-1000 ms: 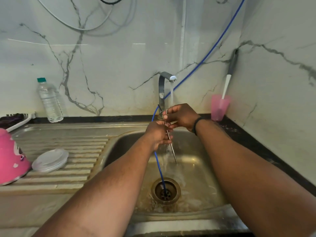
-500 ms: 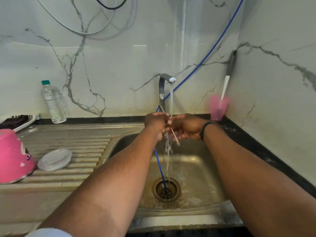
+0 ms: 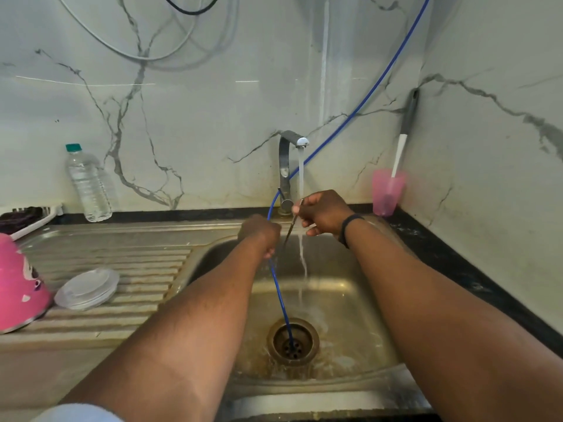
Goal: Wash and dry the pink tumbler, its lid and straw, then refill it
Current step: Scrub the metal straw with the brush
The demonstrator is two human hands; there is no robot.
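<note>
Water bottle upright; pink cup in corner.

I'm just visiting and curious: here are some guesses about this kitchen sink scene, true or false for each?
1. Water is running from the tap. True.
2. The pink tumbler stands upright and full. False: it sits mouth down on the draining board.
3. The right hand holds a thin straw near the stream. True.
4. The clear lid lies in the sink basin. False: it rests on the draining board beside the tumbler.
5. The water bottle has a red cap. False: green.
</note>
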